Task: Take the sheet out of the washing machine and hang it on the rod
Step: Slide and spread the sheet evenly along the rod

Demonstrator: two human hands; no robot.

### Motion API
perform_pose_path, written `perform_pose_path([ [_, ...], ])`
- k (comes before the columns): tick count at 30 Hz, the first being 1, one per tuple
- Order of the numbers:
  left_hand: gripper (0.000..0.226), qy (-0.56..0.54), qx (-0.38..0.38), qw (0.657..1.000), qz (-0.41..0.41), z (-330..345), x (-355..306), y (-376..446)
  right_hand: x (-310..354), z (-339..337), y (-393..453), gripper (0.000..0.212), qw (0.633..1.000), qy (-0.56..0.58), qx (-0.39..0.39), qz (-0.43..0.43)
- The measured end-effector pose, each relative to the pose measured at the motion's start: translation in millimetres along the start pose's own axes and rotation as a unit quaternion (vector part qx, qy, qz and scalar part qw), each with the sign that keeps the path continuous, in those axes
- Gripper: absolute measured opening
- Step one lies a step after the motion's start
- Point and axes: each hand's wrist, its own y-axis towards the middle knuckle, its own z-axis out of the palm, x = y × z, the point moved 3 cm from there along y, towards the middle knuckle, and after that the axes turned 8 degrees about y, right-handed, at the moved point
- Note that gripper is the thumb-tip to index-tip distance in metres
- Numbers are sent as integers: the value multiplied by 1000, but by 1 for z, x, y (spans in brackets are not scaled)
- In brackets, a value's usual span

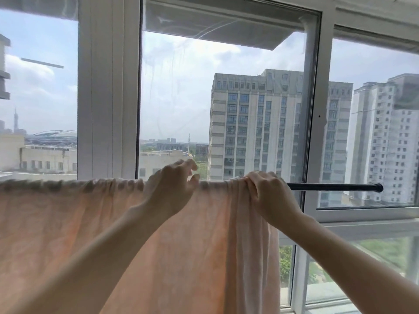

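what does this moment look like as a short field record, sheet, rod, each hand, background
sheet: pale peach fabric sheet draped over the rod, bunched along its top edge, hanging down
rod: thin black metal rod, horizontal, its right end bare
left hand: left hand raised at the rod, fingers loosely spread above the sheet's top edge
right hand: right hand grips gathered folds at the sheet's right end
background: white-framed window, tall buildings outside

Sheet (90, 223) draped over rod (333, 187), rod's bare end right, window (108, 87) behind
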Motion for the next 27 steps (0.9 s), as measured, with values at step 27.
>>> perform_pose_path([
  [27, 51, 137, -149, 975, 89, 31, 13, -13, 23, -41, 39, 14, 995, 51, -46, 72],
])
